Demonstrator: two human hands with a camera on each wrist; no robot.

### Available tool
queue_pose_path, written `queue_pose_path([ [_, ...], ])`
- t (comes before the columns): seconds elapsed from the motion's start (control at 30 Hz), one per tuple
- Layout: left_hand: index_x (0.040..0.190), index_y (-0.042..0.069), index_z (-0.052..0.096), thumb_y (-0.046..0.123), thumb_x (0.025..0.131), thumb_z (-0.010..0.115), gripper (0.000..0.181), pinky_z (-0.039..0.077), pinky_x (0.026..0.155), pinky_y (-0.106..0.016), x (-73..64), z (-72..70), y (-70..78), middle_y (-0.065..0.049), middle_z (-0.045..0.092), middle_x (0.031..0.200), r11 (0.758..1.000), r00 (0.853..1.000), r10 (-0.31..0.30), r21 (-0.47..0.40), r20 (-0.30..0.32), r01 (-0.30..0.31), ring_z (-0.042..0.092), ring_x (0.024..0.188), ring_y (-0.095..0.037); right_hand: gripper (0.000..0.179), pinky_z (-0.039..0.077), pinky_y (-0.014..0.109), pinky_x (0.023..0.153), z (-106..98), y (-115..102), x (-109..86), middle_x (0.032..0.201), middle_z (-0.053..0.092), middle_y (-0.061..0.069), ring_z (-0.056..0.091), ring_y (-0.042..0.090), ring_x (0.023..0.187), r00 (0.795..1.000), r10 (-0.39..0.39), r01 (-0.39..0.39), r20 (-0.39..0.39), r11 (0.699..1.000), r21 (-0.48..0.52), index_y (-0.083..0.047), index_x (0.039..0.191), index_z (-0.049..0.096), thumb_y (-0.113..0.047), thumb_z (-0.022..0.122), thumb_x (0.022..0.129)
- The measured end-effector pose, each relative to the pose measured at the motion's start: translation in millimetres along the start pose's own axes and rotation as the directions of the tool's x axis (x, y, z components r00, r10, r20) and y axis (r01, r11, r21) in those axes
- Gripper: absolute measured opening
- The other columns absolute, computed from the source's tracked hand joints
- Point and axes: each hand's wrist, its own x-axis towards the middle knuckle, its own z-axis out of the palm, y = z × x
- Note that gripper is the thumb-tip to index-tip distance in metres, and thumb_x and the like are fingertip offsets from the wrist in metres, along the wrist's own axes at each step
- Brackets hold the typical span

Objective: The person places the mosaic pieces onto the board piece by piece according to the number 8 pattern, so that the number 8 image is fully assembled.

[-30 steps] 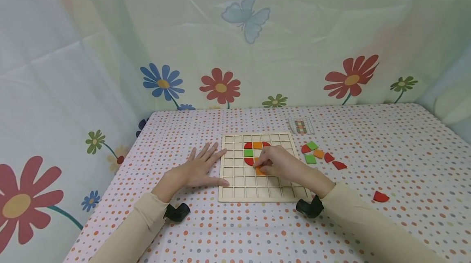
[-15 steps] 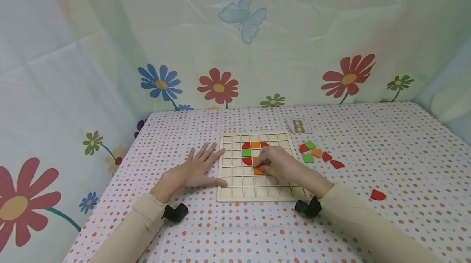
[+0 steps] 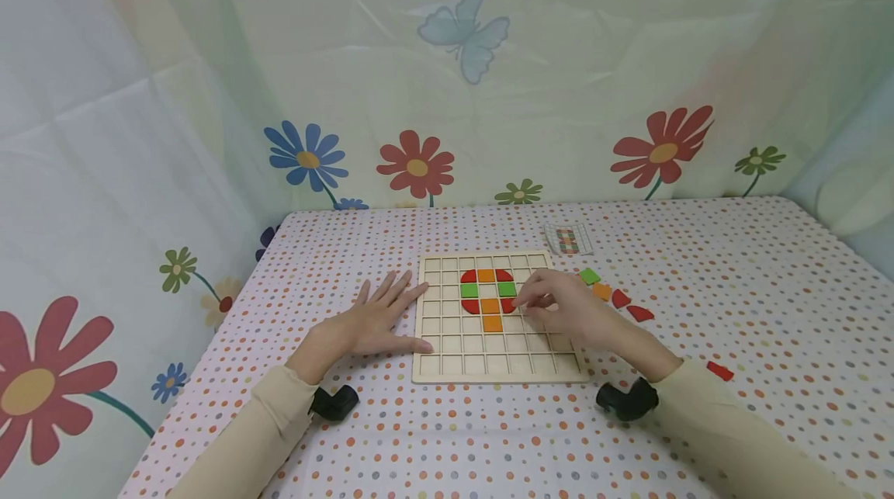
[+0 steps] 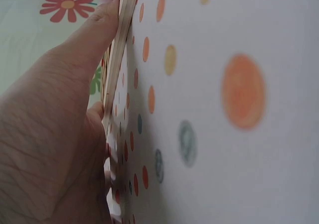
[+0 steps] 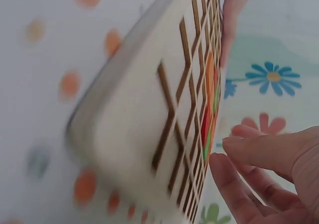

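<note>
On the tabletop (image 3: 447, 437), the grid board (image 3: 493, 344) lies beneath the right hand (image 3: 569, 309), whose loosely bent fingers hover near a red piece (image 3: 507, 306). The spread left hand (image 3: 377, 322) touches the board's left edge.

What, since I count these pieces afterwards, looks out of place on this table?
One small flat red piece, partly hidden by the beige right sleeve, lies alone, apart from the loose red, orange and green pieces beside the pale wooden grid board. Nothing looks spilled.
</note>
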Motion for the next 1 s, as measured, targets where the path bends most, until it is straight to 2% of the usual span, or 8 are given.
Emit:
queue_pose_path([
  [0.1, 0.17, 0.026, 0.013, 0.081, 0.089, 0.058, 0.108, -0.003, 0.125, -0.065, -0.5, 0.4, -0.7, -0.009, -0.001, 0.176, 1.0, 1.0, -0.002, -0.002, 0.003, 0.002, -0.007, 0.161, -0.033, 0.015, 0.06, 0.04, 0.082, -13.2, 11.1, -12.9, 0.098, 0.069, 0.001, 0.067, 0.019, 0.09, 0.999, 0.039, -0.04, -0.031, 0.999, -0.033, -0.006, 0.102, 0.081, 0.004, 0.076, 0.092],
  [0.27, 0.17, 0.026, 0.014, 0.079, 0.089, 0.059, 0.107, -0.003, 0.125, -0.066, -0.9, 0.6, 0.2, -0.009, 0.0, 0.176, 1.0, 1.0, -0.002, -0.002, 0.005, 0.002, -0.007, 0.161, -0.033, 0.018, 0.058, 0.034, 0.071, -34.0, 32.8, -39.5, 0.094, 0.069, 0.002, 0.064, 0.018, 0.082, 0.988, 0.093, -0.109, -0.121, 0.985, -0.134, -0.004, 0.103, 0.081, 0.003, 0.081, 0.087],
  [0.4, 0.17, 0.026, 0.015, 0.078, 0.09, 0.06, 0.106, -0.003, 0.124, -0.067, -1.3, 0.3, 1.3, -0.01, 0.001, 0.176, 1.0, 1.0, 0.002, 0.006, 0.0, -0.002, -0.006, 0.161, -0.034, 0.021, 0.059, 0.041, 0.071, -51.6, 50.9, -60.1, 0.099, 0.069, 0.014, 0.065, 0.028, 0.085, 0.967, 0.188, -0.217, -0.173, 0.962, -0.168, 0.002, 0.106, 0.079, 0.002, 0.082, 0.086],
  [0.53, 0.17, 0.025, 0.015, 0.078, 0.09, 0.06, 0.106, -0.002, 0.124, -0.068, -1.6, 0.5, 0.8, -0.01, 0.001, 0.176, 1.0, 1.0, 0.002, 0.006, -0.005, -0.002, -0.005, 0.161, -0.035, 0.027, 0.061, 0.051, 0.075, -63.5, 67.2, -72.3, 0.105, 0.068, 0.024, 0.069, 0.039, 0.09, 0.943, 0.295, -0.318, -0.152, 0.936, -0.152, 0.009, 0.109, 0.074, 0.0, 0.082, 0.085],
  [0.67, 0.17, 0.025, 0.015, 0.078, 0.09, 0.06, 0.106, -0.002, 0.124, -0.068, -2.4, 0.1, 0.9, -0.01, 0.001, 0.176, 1.0, 1.0, 0.007, -0.002, -0.007, -0.007, -0.005, 0.161, -0.035, 0.031, 0.061, 0.053, 0.076, -67.2, 78.1, -76.8, 0.098, 0.07, 0.022, 0.07, 0.039, 0.088, 0.932, 0.339, -0.355, -0.126, 0.925, -0.136, 0.012, 0.109, 0.072, 0.002, 0.084, 0.083],
  [0.87, 0.17, 0.026, 0.014, 0.078, 0.09, 0.059, 0.105, -0.003, 0.124, -0.067, -1.7, 0.1, 0.0, -0.009, 0.0, 0.176, 1.0, 1.0, 0.015, 0.0, -0.005, -0.015, -0.006, 0.161, -0.034, 0.028, 0.059, 0.045, 0.073, -70.2, 80.1, -76.3, 0.098, 0.072, 0.019, 0.069, 0.032, 0.086, 0.931, 0.353, -0.364, -0.097, 0.919, -0.152, 0.009, 0.107, 0.075, -0.002, 0.085, 0.084],
  [1.0, 0.17, 0.026, 0.014, 0.078, 0.09, 0.059, 0.106, -0.003, 0.124, -0.068, -1.7, 0.0, 0.1, -0.009, 0.0, 0.176, 1.0, 1.0, 0.017, -0.005, -0.009, -0.017, -0.006, 0.161, -0.034, 0.025, 0.056, 0.041, 0.072, -71.8, 79.6, -72.4, 0.102, 0.071, 0.02, 0.067, 0.031, 0.088, 0.919, 0.388, -0.395, -0.075, 0.904, -0.161, 0.007, 0.108, 0.076, -0.004, 0.084, 0.086],
])
